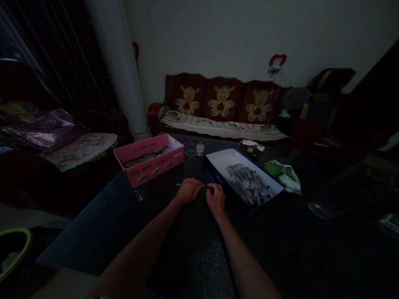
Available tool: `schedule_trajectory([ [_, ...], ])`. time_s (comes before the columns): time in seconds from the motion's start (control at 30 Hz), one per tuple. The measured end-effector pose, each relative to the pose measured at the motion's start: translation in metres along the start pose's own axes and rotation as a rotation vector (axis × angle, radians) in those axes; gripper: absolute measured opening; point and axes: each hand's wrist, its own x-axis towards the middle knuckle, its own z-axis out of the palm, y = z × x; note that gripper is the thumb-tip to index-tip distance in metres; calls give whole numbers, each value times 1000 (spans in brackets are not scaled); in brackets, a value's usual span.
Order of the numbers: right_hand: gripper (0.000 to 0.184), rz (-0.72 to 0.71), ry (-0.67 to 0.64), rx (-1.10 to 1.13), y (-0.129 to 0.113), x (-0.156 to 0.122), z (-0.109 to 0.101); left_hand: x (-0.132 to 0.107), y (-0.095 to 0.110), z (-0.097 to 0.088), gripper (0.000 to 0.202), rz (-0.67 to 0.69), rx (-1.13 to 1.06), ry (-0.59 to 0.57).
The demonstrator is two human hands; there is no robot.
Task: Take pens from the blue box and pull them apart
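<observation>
Over the dark table, my left hand [188, 190] is closed around a slim grey pen [178, 184], which lies level and pokes out on both sides of the fist. My right hand [216, 197] pinches at the pen's right end with thumb and forefinger; whether a separate cap is between them is too dark to tell. Just right of it is a blue box with a white inside [218, 157], holding a heap of similar grey pens [246, 180]. To the left stands an open pink box [156, 164] with thin items inside, hard to make out.
A small white tub [200, 149] stands between the boxes. Behind the blue box are a small dark box [250, 149] and a green-and-white bag [285, 176]. A clear round container [321, 209] is at the right. Beyond the table [90, 232] stands a wooden sofa [215, 128].
</observation>
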Motion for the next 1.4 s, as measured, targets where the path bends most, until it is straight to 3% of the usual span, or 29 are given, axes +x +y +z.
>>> schedule_trajectory([
  [0.53,24,23,-73,156,-6,3,-8,-6,3,1,28,76,-8,41],
  [0.7,24,171,-28,250,-11,3,-16,-8,5,-3,33,61,48,64],
  [0.8,27,256,72,348,-18,2,-26,-9,5,-5,31,13,85,114],
  [0.93,24,202,213,482,-36,5,-44,-12,0,-8,28,-28,87,202],
  [1.1,19,180,299,642,-54,11,-59,-19,-16,-18,28,-185,146,439],
  [1.23,19,287,217,638,-47,8,-49,-22,-20,-24,29,-218,159,516],
  [1.4,22,519,37,568,-23,1,-25,-20,-1,-23,30,-65,137,355],
])
